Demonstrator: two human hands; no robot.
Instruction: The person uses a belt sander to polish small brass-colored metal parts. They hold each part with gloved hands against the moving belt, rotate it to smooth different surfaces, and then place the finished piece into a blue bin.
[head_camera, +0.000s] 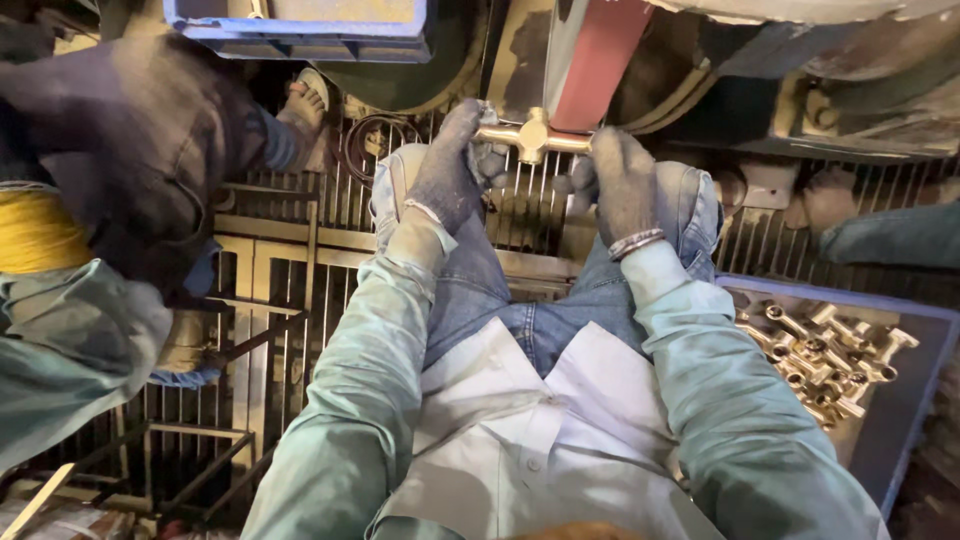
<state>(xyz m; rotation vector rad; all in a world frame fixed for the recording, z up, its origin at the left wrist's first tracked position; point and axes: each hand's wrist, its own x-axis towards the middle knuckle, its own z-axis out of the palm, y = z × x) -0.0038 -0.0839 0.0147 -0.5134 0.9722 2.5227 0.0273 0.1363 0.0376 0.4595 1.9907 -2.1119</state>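
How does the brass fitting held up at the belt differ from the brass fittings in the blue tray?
The held fitting is single, gripped at each end by the left hand and right hand, both gloved; the tray fittings lie loose in a heap. The held fitting is raised against the red belt; the tray fittings rest low in the blue tray, at the person's right. Both are brass-coloured with branching arms.

There is a single view, from a camera worn on the person's head, looking steeply down over the chest and lap — near enough that both sleeves fill the lower frame. It faces forward and down toward the red sanding belt (600, 60) at the top edge, with the metal floor grating (270, 330) below. At the left edge a co-worker's dark cap (120, 150) crowds in close, and the blue tray (900, 420) sits low right.
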